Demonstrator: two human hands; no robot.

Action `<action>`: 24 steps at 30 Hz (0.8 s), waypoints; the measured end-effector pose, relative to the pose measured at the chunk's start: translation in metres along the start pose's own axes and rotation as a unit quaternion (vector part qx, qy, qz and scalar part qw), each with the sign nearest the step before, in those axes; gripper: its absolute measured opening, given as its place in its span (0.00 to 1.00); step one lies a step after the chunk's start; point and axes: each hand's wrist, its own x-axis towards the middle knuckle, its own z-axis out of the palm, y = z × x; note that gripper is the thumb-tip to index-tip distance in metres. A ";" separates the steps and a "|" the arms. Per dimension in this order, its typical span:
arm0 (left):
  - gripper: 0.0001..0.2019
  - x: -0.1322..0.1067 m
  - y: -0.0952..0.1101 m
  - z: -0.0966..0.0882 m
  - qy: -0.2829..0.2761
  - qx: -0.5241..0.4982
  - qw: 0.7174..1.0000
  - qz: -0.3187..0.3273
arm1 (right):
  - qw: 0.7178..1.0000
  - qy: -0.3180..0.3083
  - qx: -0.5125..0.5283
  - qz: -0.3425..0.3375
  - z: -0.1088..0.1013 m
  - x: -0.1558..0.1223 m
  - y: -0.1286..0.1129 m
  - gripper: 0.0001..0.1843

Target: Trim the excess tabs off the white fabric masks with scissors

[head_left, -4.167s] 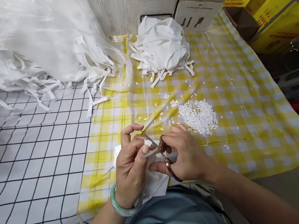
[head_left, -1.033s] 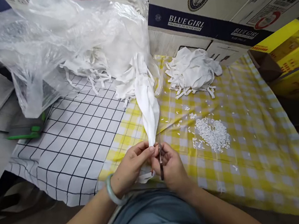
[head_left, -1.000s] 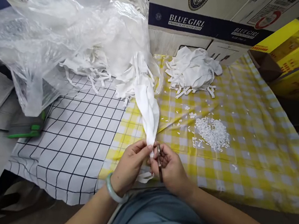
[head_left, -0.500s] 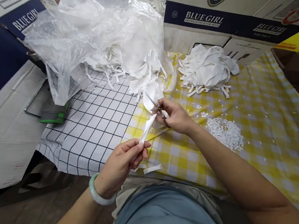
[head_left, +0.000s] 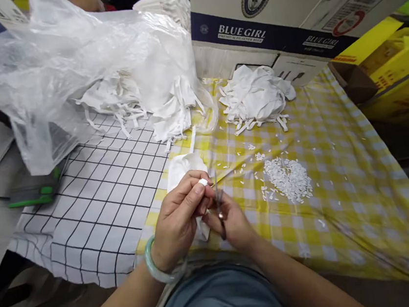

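Note:
My left hand (head_left: 182, 215), with a pale green bangle at the wrist, pinches the end of a white strap of a white cloth mask (head_left: 182, 168) that lies just beyond my fingers on the yellow checked cloth. My right hand (head_left: 230, 222) is closed round small scissors (head_left: 218, 206), whose blades point up beside the pinched strap end. Both hands are close together near the table's front edge.
A clear plastic bag of white masks (head_left: 80, 74) lies at the back left on a black-grid cloth (head_left: 95, 205). A second mask pile (head_left: 257, 98) and a heap of small white cuttings (head_left: 288, 178) are on the yellow cloth. Cardboard boxes (head_left: 285, 16) stand behind.
Half a second ago my right hand reached out to the mask pile while the left held a strap. Now both hands are back together near me, and the mask lies flat.

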 end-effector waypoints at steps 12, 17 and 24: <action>0.13 0.001 -0.050 0.024 -0.037 0.180 0.983 -0.002 | 0.871 0.027 -0.486 -0.066 -0.073 -0.021 -0.050 0.26; 0.13 0.006 -0.055 0.023 -0.069 0.250 0.964 0.060 | 0.881 0.023 -0.470 -0.046 -0.079 -0.023 -0.047 0.26; 0.13 0.009 -0.059 0.024 -0.081 0.273 0.956 0.071 | 0.887 0.014 -0.461 -0.034 -0.084 -0.022 -0.046 0.25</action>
